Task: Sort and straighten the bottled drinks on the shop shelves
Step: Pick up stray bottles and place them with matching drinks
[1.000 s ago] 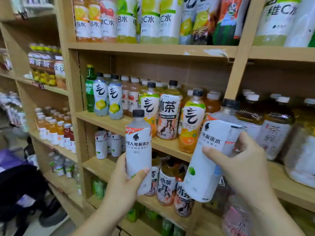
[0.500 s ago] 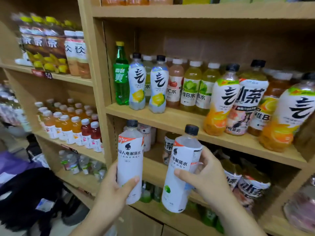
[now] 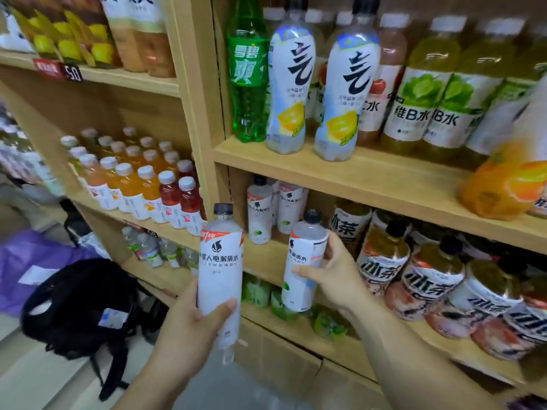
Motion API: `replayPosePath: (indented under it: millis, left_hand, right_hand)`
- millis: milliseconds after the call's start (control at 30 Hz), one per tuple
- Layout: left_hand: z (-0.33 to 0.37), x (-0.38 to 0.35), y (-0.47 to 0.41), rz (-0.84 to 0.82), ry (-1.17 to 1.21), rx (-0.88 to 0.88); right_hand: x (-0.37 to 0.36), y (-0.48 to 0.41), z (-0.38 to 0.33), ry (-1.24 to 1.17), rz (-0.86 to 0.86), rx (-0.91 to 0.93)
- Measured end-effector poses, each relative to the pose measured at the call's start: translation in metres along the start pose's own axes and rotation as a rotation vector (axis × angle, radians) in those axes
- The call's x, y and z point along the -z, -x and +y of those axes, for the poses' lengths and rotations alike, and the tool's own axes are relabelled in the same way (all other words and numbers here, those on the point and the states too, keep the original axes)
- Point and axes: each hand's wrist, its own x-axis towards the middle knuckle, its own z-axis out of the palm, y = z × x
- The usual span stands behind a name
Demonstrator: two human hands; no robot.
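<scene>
- Your left hand [image 3: 189,324] is wrapped around the lower part of a clear plastic bottle with a white label and dark cap [image 3: 220,267], thumb across the front, holding it upright in front of the wooden shelf upright.
- Your right hand [image 3: 334,270] is closed around a second clear white-labelled bottle with a dark cap [image 3: 303,261], fingers behind it and thumb on the label, tilted slightly, level with the lower wooden shelf [image 3: 266,261].
- Two more white-labelled bottles of the same drink [image 3: 276,211] stand upright at the back left of that shelf, just beyond the bottle in your right hand.
- To their right on that shelf, brown tea bottles with white and pink labels [image 3: 426,276] crowd together, several leaning.
- On the shelf above stand a green soda bottle [image 3: 247,75] and two pale bottles with lemon pictures [image 3: 319,84], all upright.
- A black backpack [image 3: 80,306] lies on the floor at the left.
</scene>
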Motion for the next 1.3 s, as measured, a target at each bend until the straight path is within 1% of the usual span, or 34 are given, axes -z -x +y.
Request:
replayPosePath:
  millis: [167, 233, 333, 467, 567, 633, 767, 867, 1000, 1067, 1300]
  left_hand:
    - [-0.005, -0.002, -0.037, 0.016, -0.027, 0.001]
    - [-0.008, -0.006, -0.049, 0.032, -0.025, -0.010]
    - [-0.014, -0.011, -0.066, 0.029, -0.030, -0.052]
    - [-0.018, -0.009, -0.082, -0.029, -0.045, -0.080]
    - [-0.017, -0.011, -0.091, -0.057, -0.036, -0.108]
    - [-0.019, -0.011, -0.097, -0.071, -0.033, -0.122]
    - [-0.024, -0.001, -0.106, -0.141, -0.026, -0.123]
    - [-0.026, 0.013, -0.114, -0.167, -0.039, -0.129]
    - [-0.033, 0.026, -0.125, -0.233, -0.052, -0.149]
    - [-0.034, 0.029, -0.128, -0.265, -0.048, -0.145]
    - [-0.039, 0.030, -0.139, -0.329, -0.039, -0.117]
  right_hand:
    - [-0.007, -0.060, 0.004, 0.080, -0.024, -0.038]
    - [-0.008, -0.077, 0.008, 0.182, -0.040, -0.081]
    - [-0.004, -0.090, 0.011, 0.330, -0.050, -0.196]
    - [-0.004, -0.088, 0.012, 0.328, -0.028, -0.243]
    - [-0.007, -0.090, 0.016, 0.304, -0.083, -0.180]
    - [-0.009, -0.092, 0.020, 0.350, -0.034, -0.200]
    - [-0.025, -0.078, 0.029, 0.328, 0.136, -0.261]
    - [-0.052, -0.068, 0.041, 0.383, 0.355, -0.284]
    - [-0.076, -0.073, 0.045, 0.445, 0.497, -0.300]
    - [-0.080, -0.080, 0.045, 0.471, 0.508, -0.283]
    - [-0.072, -0.105, 0.035, 0.505, 0.359, -0.301]
